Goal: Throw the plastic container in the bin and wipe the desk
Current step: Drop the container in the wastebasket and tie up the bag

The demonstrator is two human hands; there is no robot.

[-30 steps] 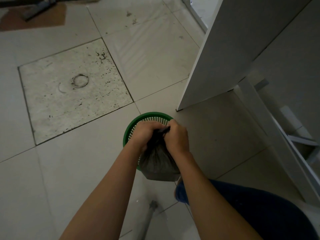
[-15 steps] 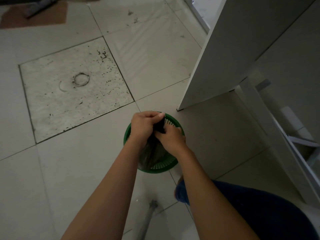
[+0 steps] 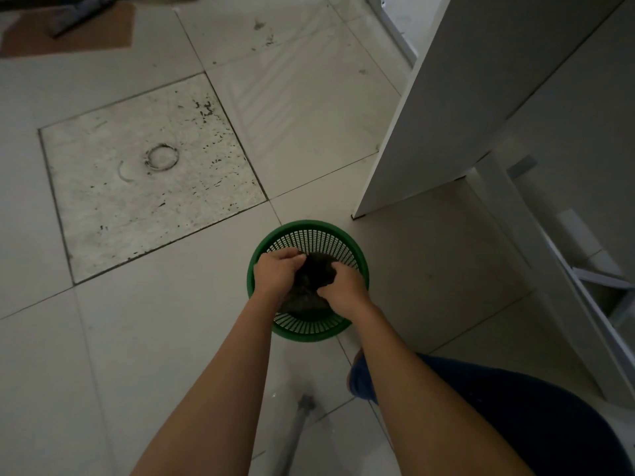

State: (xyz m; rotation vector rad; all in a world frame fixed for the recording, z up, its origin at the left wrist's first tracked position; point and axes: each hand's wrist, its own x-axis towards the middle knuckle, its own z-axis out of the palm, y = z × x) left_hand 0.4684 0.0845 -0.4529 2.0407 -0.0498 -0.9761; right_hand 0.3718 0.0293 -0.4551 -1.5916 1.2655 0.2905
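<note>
**A:** Where was the thing at that pt?

**B:** Down in the green round mesh plastic bin [image 3: 309, 224], which stood on the tiled floor near the white flat panel [image 3: 446, 115]. All I could see was a dark crumpled plastic bag [image 3: 311, 280] sitting partway inside, w/ its bunched top about level w/ the rim. Couldn't see the plastic container itself. Prob. inside the bag, but that was my guess.

**A:** And the hands?

**B:** Both were on it. The left hand [image 3: 276, 273] had its grip clamped on the gathered top, fingers curled over. The right hand [image 3: 340, 286] had its grip closed on the same bunch from the other side. Neither grip was apart.

**A:** How'd it handle, you reckon?

**B:** Light & soft, I'd say. It was thin film, crumpled, w/ no stiffness of its own. It looked a bit slippery, so the bunched neck was the right spot to hold, since the sides would've slid or stretched. Not fragile, tho thin film could've snagged on the mesh. The bin looked light too and might've tipped if the bag got tugged sideways.

**A:** Desk wiped?

**B:** Couldn't tell. The top wasn't in sight, and no cloth either.
</note>
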